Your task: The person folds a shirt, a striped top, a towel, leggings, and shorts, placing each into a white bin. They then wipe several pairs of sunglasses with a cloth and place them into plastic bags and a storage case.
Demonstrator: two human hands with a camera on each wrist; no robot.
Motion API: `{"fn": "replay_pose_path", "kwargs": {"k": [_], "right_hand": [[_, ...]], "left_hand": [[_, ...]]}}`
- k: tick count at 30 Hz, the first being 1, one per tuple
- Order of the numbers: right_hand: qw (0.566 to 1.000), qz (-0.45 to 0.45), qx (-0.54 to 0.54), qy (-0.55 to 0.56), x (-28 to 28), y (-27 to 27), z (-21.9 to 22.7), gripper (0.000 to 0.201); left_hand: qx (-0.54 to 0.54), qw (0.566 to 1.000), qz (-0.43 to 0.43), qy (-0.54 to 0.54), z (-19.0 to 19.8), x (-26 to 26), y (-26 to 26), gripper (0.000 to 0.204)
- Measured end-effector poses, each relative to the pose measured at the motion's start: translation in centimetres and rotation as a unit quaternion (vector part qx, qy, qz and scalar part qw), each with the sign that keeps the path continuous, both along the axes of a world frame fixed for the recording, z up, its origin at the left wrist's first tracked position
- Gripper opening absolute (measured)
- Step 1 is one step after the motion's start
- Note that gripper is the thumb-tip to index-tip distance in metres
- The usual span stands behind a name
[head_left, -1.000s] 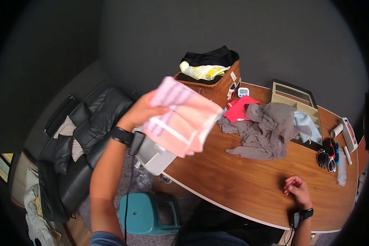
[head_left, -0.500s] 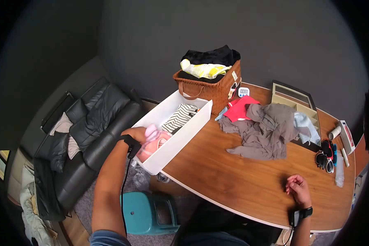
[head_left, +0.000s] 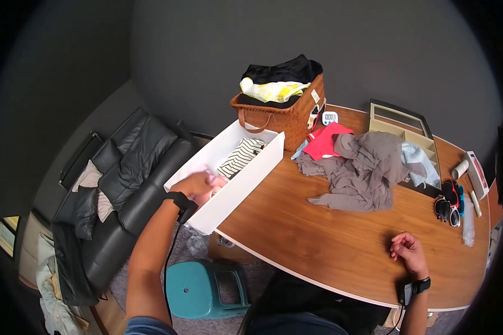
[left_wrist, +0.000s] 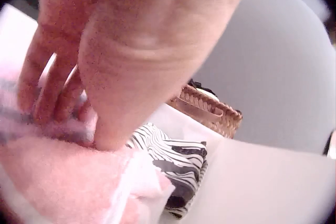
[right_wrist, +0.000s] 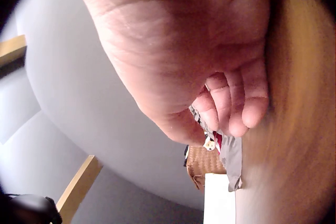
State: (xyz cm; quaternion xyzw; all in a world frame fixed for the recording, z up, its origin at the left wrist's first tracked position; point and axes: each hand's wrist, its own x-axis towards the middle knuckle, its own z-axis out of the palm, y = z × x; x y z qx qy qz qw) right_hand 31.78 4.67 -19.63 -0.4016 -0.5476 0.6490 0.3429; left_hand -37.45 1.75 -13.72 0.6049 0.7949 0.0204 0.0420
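Observation:
Inside the white box [head_left: 235, 195], my left hand [head_left: 194, 185] lies on a folded pink cloth [left_wrist: 68, 176] at the near end. In the left wrist view the fingers [left_wrist: 52, 92] reach down fairly straight and touch the cloth's lilac striped part. Beside it in the box sits a folded black-and-white striped cloth [head_left: 241, 158]. My right hand [head_left: 409, 253] rests on its side on the wooden table [head_left: 313, 245], fingers loosely curled, holding nothing.
Behind the box stands a brown woven basket [head_left: 285, 120] filled with clothes. A crumpled grey garment [head_left: 369, 173] and a red cloth [head_left: 325, 140] lie mid-table, near a compartment case [head_left: 408, 134]. Sunglasses [head_left: 450, 204] are at the right; a teal stool [head_left: 193, 290] stands below.
My left hand has lowered the pink cloth from above the box into its near end, and its grip has loosened. The right hand has stayed put on the table.

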Motion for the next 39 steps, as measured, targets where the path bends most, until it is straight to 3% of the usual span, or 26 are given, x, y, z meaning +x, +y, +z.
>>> {"fn": "replay_pose_path", "kwargs": {"k": [1,2,3,5,6,8,9,10,11,12,13,14,15,18,19,21,22,24,29,31,34,35,37,39], "right_hand": [[1.0,0.002,0.001,-0.008,0.0,0.0,0.0,0.016],[1.0,0.0,0.001,-0.007,0.0,0.1,0.1,0.016],[1.0,0.002,0.003,-0.009,-0.1,0.0,0.2,0.016],[1.0,0.003,0.002,-0.011,-0.1,-0.2,0.1,0.016],[1.0,0.005,0.0,-0.012,-0.1,-0.1,0.1,0.016],[1.0,0.007,-0.001,-0.011,-0.1,0.0,0.1,0.016],[1.0,0.007,-0.002,-0.012,0.0,0.1,-0.1,0.017],[1.0,0.006,-0.004,-0.013,0.2,0.0,-0.2,0.017],[1.0,0.003,-0.005,-0.013,0.2,0.0,-0.2,0.017],[1.0,0.005,0.0,-0.009,0.1,0.0,-0.1,0.017],[1.0,0.008,0.005,-0.005,0.0,0.0,-0.1,0.018],[1.0,0.009,0.004,-0.006,0.0,0.0,-0.2,0.018],[1.0,0.008,0.004,-0.009,0.2,0.1,-0.4,0.018],[1.0,0.006,0.003,-0.011,0.2,0.1,-0.3,0.018],[1.0,0.006,0.001,-0.012,0.2,0.1,-0.3,0.018],[1.0,0.004,0.003,-0.01,0.2,0.1,-0.3,0.018],[1.0,0.003,0.004,-0.007,0.1,0.1,-0.3,0.018],[1.0,0.003,0.0,-0.009,0.0,0.0,0.0,0.018],[1.0,-0.003,-0.007,-0.002,0.0,0.0,0.0,0.016],[1.0,-0.001,0.001,-0.011,-0.2,-0.1,0.2,0.016],[1.0,0.0,0.0,-0.011,-0.1,-0.1,0.2,0.016],[1.0,-0.001,0.0,-0.011,-0.1,0.0,0.1,0.016],[1.0,-0.003,0.0,-0.013,0.0,0.0,0.0,0.015],[1.0,0.001,0.004,-0.011,-0.1,0.0,0.1,0.016]], "left_hand": [[-0.107,0.984,0.057,-0.128,0.2,0.9,-0.2,0.061],[-0.212,0.938,0.112,-0.252,0.8,2.2,-0.3,0.065],[-0.213,0.938,0.11,-0.25,1.6,3.5,-0.4,0.065],[-0.184,0.97,0.077,-0.14,3.4,5.8,-1.0,0.071],[-0.184,0.97,0.078,-0.14,1.1,3.8,-0.7,0.071],[-0.074,0.989,-0.122,-0.044,-5.1,-1.8,0.1,0.064],[-0.073,0.989,-0.123,-0.042,-3.5,-0.8,0.2,0.064],[-0.141,0.973,-0.026,-0.181,-0.3,1.5,0.2,0.06],[-0.207,0.924,0.072,-0.314,2.1,3.1,0.2,0.056],[-0.156,0.905,0.134,-0.372,2.9,3.1,0.0,0.051],[-0.087,0.881,0.117,-0.451,2.2,1.8,0.1,0.056],[-0.066,0.947,0.058,-0.308,-0.3,-1.6,1.0,0.055],[-0.043,0.987,-0.002,-0.156,-2.4,-4.2,1.9,0.055],[0.002,0.993,0.049,-0.105,-3.0,-0.1,-0.9,0.053],[0.003,0.993,0.049,-0.105,-1.3,1.4,-0.8,0.053],[-0.115,0.983,0.057,-0.131,2.3,3.6,-0.1,0.053],[-0.115,0.983,0.057,-0.131,2.2,3.5,0.1,0.053],[-0.001,0.992,-0.074,-0.098,1.6,3.0,0.4,0.052],[-0.016,0.985,-0.141,-0.097,0.5,4.5,1.2,0.043],[-0.03,0.977,-0.129,-0.168,0.3,4.7,1.6,0.033],[-0.105,0.956,-0.185,-0.2,-3.6,0.2,3.7,0.021],[-0.104,0.956,-0.185,-0.201,-1.9,1.7,3.3,0.021],[-0.196,0.945,-0.036,-0.258,1.3,4.3,2.9,0.011],[-0.178,0.93,-0.07,-0.314,0.3,3.7,3.5,0.011]]}}
